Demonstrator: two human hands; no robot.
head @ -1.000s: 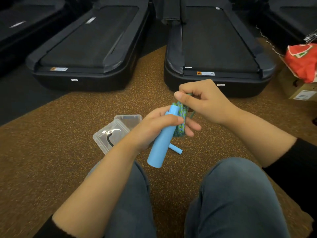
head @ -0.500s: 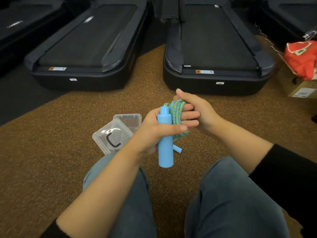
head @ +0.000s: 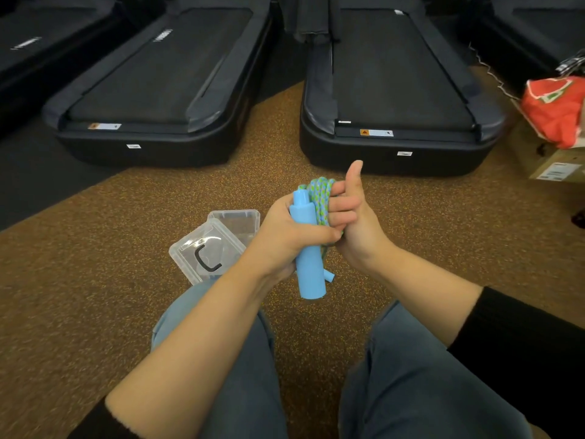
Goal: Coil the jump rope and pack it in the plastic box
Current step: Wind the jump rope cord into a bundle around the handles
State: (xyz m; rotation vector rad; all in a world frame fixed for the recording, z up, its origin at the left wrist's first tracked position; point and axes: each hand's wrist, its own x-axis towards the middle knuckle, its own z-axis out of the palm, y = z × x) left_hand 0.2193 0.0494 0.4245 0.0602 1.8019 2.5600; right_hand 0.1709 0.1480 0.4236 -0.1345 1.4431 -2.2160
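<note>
Two black treadmills (head: 158, 90) are sitting side by side at the far edge of the speckled brown floor (head: 95, 248), and a cardboard box (head: 552, 166) with a red bag (head: 557, 109) on top is standing at the floor's right edge. I am sitting with my jeans-clad knees (head: 240, 359) up in front of me. The clear plastic box (head: 235, 221) is lying open on the floor just beyond my left knee, its lid (head: 205, 251) overlapping its near side. My left hand (head: 285, 236) is clenching around the upright blue handle (head: 308, 258) of the jump rope (head: 321, 198), held above the floor between my knees. My right hand (head: 354, 217) is gripping the coiled green-and-blue cord against that handle, thumb sticking up. A second blue handle tip (head: 329, 275) seems to be poking out behind the first, though it is mostly hidden.
</note>
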